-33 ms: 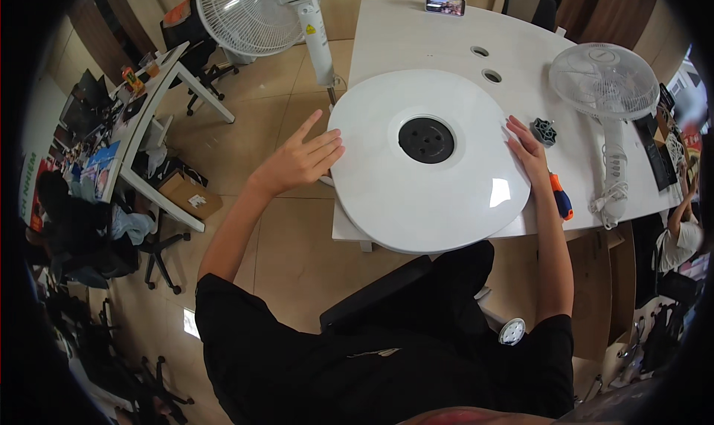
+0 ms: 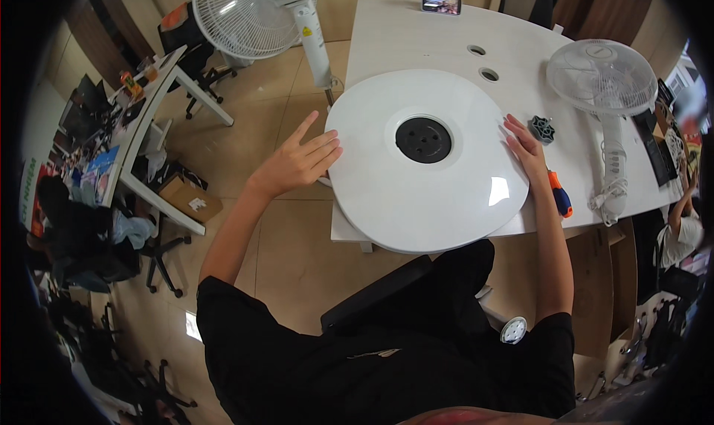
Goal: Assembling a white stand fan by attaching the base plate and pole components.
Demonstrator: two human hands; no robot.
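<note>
A large white round disc [image 2: 416,209], which looks like a fan's base, lies on the white table and sticks out past its front edge. In its middle sits a black round hub [image 2: 423,139] with several holes. My left hand [image 2: 299,159] is at the disc's left rim, fingers stretched and thumb apart, fingertips against the edge. Against the right rim rests my right hand [image 2: 526,150], its fingers extended. Just beyond it lies a dark star-shaped knob [image 2: 541,130]. Beside my right forearm is an orange and dark blue screwdriver handle [image 2: 560,194].
A standing white fan [image 2: 311,38] is left of the table [image 2: 405,34]. A second fan [image 2: 602,79] lies at the table's right with its cord coiled. A phone [image 2: 442,4] stands at the back. Cardboard boxes [image 2: 591,291] are below right; another desk [image 2: 149,105] is left.
</note>
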